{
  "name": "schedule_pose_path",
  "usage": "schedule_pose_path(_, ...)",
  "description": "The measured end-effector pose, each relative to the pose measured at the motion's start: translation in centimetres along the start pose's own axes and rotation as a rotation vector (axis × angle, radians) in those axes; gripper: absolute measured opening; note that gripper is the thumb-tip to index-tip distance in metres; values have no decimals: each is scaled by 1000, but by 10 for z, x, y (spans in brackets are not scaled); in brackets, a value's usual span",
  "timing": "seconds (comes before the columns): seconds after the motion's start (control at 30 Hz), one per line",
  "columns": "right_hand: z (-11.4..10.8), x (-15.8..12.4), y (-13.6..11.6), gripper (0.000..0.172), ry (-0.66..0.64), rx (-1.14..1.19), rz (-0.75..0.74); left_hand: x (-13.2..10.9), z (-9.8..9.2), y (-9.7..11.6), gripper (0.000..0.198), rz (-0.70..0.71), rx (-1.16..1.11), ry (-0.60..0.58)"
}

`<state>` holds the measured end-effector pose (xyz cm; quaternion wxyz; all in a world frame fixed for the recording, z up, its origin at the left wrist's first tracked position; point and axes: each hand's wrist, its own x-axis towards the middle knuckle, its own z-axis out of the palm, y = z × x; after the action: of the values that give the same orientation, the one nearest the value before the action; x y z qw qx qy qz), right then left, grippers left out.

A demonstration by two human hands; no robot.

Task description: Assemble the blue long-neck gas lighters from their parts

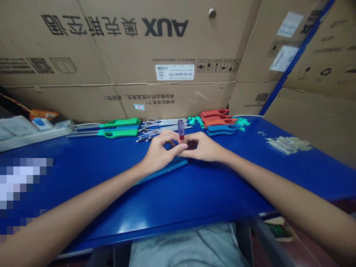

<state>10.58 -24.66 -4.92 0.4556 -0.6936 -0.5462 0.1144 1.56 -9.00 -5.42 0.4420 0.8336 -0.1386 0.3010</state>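
A small screwdriver (181, 128) with a clear purple handle and a red collar stands upright, tip down, between my two hands. My left hand (164, 150) is closed, its thumb and forefinger pinched together by the shaft; what they grip is hidden. From the other side, my right hand (204, 147) closes its fingers around the screwdriver just below the collar. Under both hands a blue plastic lighter casing (167, 170) lies slantwise on the table, partly covered by my left hand. The screwdriver's tip cannot be seen.
Green-handled lighters (119, 132), metal rods with wires (164, 124), small teal parts (196, 121) and red and blue handles (219, 122) line the back of the blue table (167, 207). Clear plastic pieces (289, 144) lie at right, a power strip (36, 131) at left. Cardboard (125, 66) walls the back.
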Motion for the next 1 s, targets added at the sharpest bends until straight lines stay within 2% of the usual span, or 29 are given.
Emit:
schedule_pose_path(0.2, -12, 2, -1, 21, -172, 143, 51, 0, -2, 0, 15, 0, 14, -40)
schedule_pose_path(0.3, -11, 2, 1, 22, -149, 163, 82, -1, -1, 1, 16, -2, -11, -61)
schedule_pose_path(0.4, -8, 2, 1, 21, -96, 178, 92, -1, 1, 0, 19, -56, -78, -28)
schedule_pose_path(0.6, 0, 2, 1, 23, -43, 205, 50, -1, 2, -2, 22, -65, -79, -21)
schedule_pose_path(0.8, 7, 2, 6, 14, -42, 211, -5, 1, 1, 1, 20, -45, -65, 5)
schedule_pose_path(1.0, 0, 2, 3, 23, -82, 190, 54, 0, 1, -4, 16, -8, -79, 13)
